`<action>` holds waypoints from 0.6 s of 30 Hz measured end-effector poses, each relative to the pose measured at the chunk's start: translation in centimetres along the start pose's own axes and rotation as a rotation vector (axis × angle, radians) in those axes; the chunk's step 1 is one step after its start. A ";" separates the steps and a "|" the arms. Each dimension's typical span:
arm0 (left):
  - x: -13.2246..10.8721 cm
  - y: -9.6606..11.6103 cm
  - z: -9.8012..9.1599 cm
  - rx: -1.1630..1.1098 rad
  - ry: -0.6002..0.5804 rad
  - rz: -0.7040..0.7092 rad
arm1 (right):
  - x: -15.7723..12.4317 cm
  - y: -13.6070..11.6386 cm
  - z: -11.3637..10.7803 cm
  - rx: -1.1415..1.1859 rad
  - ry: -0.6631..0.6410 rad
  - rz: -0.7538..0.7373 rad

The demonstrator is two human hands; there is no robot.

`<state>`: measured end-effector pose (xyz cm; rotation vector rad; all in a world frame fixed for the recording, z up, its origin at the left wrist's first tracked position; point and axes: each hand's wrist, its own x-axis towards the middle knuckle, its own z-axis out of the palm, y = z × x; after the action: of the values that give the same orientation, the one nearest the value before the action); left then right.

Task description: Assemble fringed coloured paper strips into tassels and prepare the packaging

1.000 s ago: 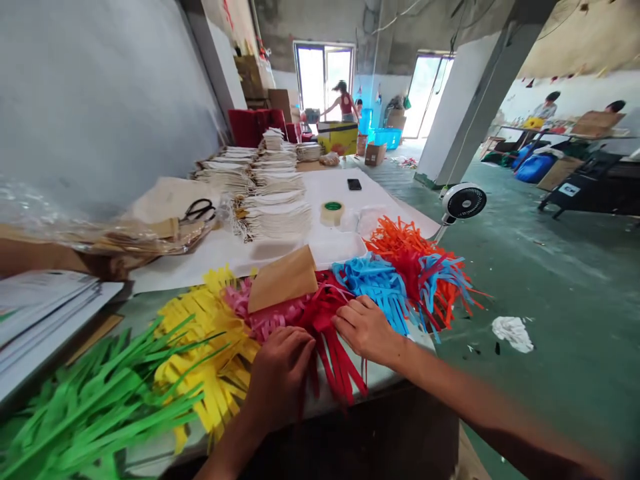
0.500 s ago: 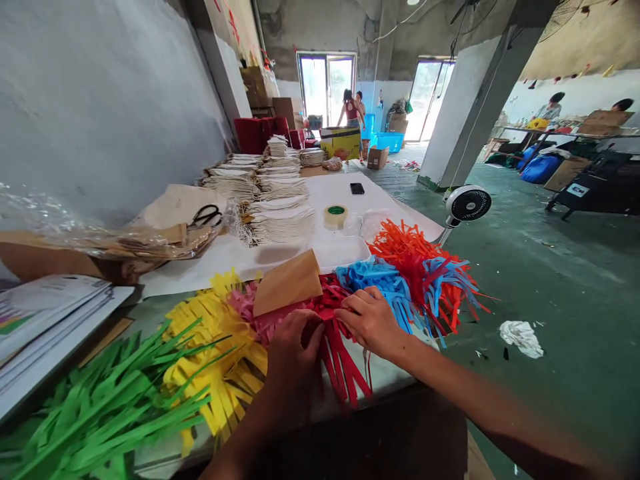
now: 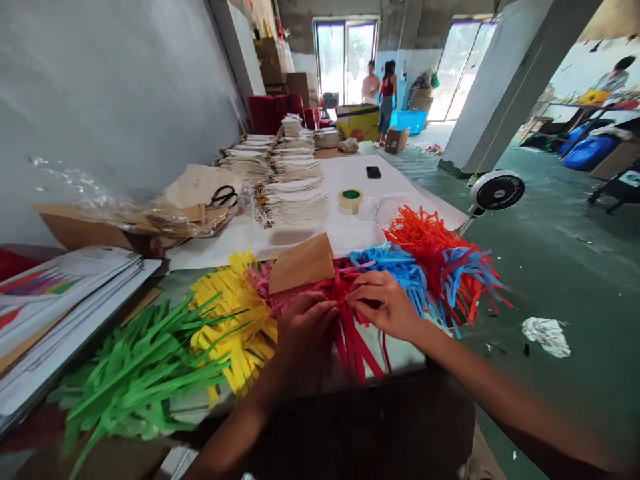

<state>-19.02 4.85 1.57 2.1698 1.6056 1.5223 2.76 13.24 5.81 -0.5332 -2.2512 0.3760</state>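
Closer together now, both hands, fingertips almost meeting over the red paper fringe [image 3: 357, 347] at the lower middle of the frame! Right hand [image 3: 385, 305] pinching a thin red strip, left hand [image 3: 305, 337] curled, fingers pressed together on the strips. Just above, a kraft paper sheet [image 3: 301, 263]; blue fringe [image 3: 395, 263] right beside, yellow fringe [image 3: 230, 313] left.

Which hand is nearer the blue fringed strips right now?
The right hand is nearer, just at the near edge of the blue fringed strips. The left hand is farther away, on the right hand's far side from them.
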 end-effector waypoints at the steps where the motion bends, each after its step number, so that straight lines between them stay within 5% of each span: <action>1: -0.1 -0.1 0.0 0.035 0.007 0.038 | -0.1 0.0 0.0 0.003 -0.005 0.002; 11: -0.3 -0.6 -0.5 0.196 -0.076 0.038 | 1.5 -0.7 -2.6 0.261 0.068 0.143; 18: 0.5 0.9 -0.1 0.478 -0.307 0.102 | 4.2 -0.8 -6.4 0.470 0.275 0.303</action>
<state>-18.52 4.78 2.45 2.5918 1.9154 0.8135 4.82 15.24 12.95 -0.6288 -1.7403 0.9009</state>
